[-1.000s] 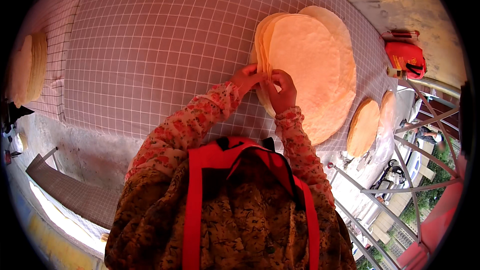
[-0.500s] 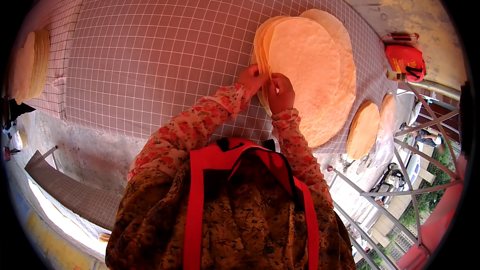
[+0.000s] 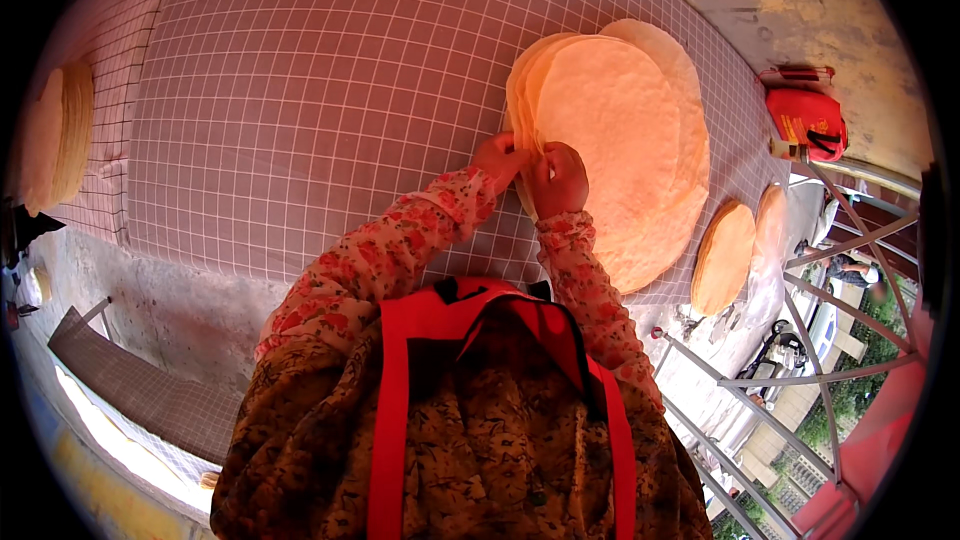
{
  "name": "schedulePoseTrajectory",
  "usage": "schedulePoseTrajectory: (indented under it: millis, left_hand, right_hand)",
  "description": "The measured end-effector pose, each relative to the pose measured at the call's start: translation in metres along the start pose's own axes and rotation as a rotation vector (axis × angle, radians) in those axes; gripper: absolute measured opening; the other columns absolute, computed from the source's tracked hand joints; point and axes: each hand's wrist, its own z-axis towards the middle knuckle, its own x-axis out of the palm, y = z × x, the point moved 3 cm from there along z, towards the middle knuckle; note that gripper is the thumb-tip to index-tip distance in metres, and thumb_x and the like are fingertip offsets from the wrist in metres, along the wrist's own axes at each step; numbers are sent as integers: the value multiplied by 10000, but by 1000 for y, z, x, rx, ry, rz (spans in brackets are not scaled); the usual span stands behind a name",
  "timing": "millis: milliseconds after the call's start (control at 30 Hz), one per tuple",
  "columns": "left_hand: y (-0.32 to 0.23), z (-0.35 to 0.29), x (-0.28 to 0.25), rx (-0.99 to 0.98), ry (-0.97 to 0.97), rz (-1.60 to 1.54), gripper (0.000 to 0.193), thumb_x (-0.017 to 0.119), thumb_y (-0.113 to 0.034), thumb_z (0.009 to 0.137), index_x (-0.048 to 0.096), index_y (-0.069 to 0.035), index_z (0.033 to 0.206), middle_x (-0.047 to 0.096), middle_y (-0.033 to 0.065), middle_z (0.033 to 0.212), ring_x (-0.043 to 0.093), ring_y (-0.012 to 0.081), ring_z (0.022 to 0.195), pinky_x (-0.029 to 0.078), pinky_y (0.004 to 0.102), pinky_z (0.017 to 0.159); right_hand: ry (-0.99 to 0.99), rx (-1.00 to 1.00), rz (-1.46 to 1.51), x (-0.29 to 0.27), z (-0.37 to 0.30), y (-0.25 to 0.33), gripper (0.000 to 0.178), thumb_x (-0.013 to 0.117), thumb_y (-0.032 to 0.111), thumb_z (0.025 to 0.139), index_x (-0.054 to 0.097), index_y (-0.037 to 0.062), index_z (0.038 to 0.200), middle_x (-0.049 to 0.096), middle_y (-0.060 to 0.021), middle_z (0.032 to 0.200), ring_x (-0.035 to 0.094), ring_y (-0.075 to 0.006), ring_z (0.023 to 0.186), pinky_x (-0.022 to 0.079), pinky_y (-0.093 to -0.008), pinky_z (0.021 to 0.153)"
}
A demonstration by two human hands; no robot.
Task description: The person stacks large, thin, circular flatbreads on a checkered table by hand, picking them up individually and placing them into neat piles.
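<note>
Over at the right end sits the red bag (image 3: pixel 805 118), a dark strap across its front, its contents hidden from view; a small container (image 3: pixel 788 149) stands just beside it, and what it holds is too small to tell. Now to the hands, and both are right in the action! The left hand (image 3: pixel 500 158) has its grip drawn together, fingertips on the left edge of a big stack of thin round sheets (image 3: pixel 620 145). The right hand (image 3: pixel 560 183) is just beside it, nearly meeting it, thumb and finger pinched in on that same edge, the grip clamped on the sheets; how many layers sit between the fingertips, you cannot tell. And the stack? It lies flat on the bench (image 3: pixel 300 90), on a checked cover, spreading away to the right of both hands, its layers fanned out of line so the rims show one beyond another. Nearer the bench's right end lies a smaller round stack (image 3: pixel 722 258), apart from the big one, with another pale round piece (image 3: pixel 770 225) close by. Well away on the far left, a thick pale stack (image 3: pixel 66 140) rests on a lighter checked cloth (image 3: pixel 108 165).
</note>
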Motion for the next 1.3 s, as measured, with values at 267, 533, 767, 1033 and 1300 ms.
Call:
schedulePoseTrajectory:
  millis: [267,533,767,1033,1300]
  left_hand:
    - [3,1,-4,-50,159,-147,252,551,-173,860,596,-11,1048,631,52,882,604,131,761,495,261,666]
    - [10,3,-5,-86,54,-125,271,529,-180,876,566,-12,1086,628,47,886,601,131,786,494,261,690]
    - [8,5,-4,-67,140,-90,271,548,-193,871,582,-10,1068,628,56,913,602,129,802,497,260,702]
    - [0,-2,-2,-89,262,-211,267,534,-164,881,568,-7,1095,614,63,991,609,149,890,510,278,790]
    - [9,8,-3,-60,158,-87,216,495,-132,864,595,-28,1024,625,21,847,582,113,724,479,248,646]
  right_hand:
    - [56,-11,70,-4,-2,-4,112,606,108,762,546,18,793,603,-153,911,568,-344,828,478,-408,700]
    - [78,-125,-95,-13,-3,10,78,582,79,759,562,17,804,589,-135,862,563,-339,792,485,-408,674]
    - [74,-128,-95,-9,6,13,69,577,65,749,561,19,799,589,-117,858,560,-325,782,484,-399,656]
    - [96,-107,-12,-15,1,18,135,622,118,762,550,12,806,589,-150,927,553,-354,844,474,-423,714]
    - [-4,-105,-75,-5,-4,20,140,619,119,748,546,15,808,592,-168,935,556,-364,862,477,-433,725]
